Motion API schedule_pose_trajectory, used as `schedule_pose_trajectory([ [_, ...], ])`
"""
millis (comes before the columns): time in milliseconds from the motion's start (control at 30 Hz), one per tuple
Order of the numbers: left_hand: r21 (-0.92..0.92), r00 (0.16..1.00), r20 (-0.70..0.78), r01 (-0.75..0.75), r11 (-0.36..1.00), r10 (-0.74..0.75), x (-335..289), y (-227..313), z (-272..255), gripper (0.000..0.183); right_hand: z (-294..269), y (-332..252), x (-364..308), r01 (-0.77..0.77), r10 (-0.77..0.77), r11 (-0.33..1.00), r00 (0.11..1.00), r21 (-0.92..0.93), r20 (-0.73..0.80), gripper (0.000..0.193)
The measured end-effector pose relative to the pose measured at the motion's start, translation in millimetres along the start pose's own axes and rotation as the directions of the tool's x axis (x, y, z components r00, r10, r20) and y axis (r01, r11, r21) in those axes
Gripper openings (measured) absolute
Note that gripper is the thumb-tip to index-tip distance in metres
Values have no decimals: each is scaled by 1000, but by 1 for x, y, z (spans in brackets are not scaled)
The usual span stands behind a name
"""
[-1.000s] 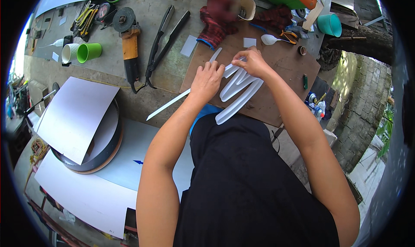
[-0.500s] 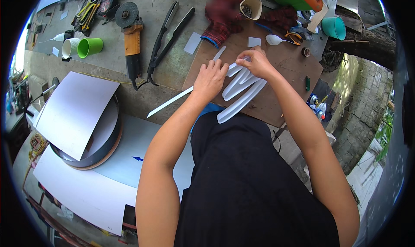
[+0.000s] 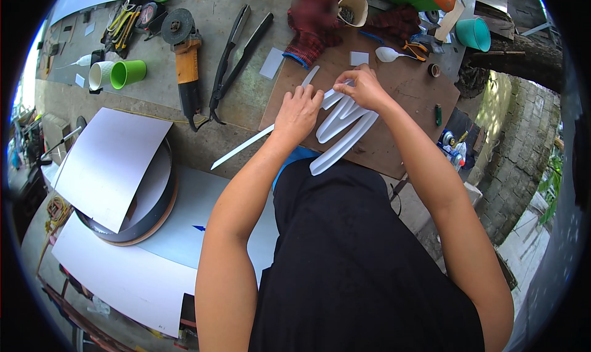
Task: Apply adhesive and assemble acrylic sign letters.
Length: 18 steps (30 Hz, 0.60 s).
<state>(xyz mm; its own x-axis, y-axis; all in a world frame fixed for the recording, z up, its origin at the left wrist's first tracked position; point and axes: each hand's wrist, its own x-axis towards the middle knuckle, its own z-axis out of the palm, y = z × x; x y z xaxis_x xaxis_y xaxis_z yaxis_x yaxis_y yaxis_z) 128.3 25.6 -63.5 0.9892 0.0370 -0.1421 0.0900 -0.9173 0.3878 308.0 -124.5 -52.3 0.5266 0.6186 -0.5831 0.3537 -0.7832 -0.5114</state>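
A white piece with long, raised-edged strokes like a hollow sign letter (image 3: 346, 130) lies over the brown board (image 3: 409, 124), its lowest stroke reaching the black clothing on my lap. My right hand (image 3: 364, 87) is closed in a pinch at the upper end of this piece. Just left of it, my left hand (image 3: 298, 111) has its fingers bent down on a narrow white strip (image 3: 243, 146). The strip sticks out below that hand toward the lower left, and a white end also shows above the fingers. My fingers hide where strip and piece meet.
An angle grinder (image 3: 186, 63) and a black flat iron (image 3: 240, 56) lie on the grey table at left, near a green cup (image 3: 128, 74). Pliers (image 3: 416, 50) and a white squeeze bottle (image 3: 389, 55) lie far right. White sheets (image 3: 114, 161) rest on a round drum at lower left.
Both hands stay at nearly the same spot on the white piece and strip. The whole view has shifted very slightly.
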Motion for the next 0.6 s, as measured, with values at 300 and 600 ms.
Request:
schedule_pose_trajectory([
  [300, 12, 999, -50, -10, 1000, 11, -1, -1, 5, 26, 0, 0, -1, -2, 2, 1000, 1000, 9, -9, 29],
  [600, 9, 998, -58, -14, 1000, 15, -1, -1, 5, 27, 0, 0, 1, -4, 4, 1000, 1000, -7, -7, 29],
])
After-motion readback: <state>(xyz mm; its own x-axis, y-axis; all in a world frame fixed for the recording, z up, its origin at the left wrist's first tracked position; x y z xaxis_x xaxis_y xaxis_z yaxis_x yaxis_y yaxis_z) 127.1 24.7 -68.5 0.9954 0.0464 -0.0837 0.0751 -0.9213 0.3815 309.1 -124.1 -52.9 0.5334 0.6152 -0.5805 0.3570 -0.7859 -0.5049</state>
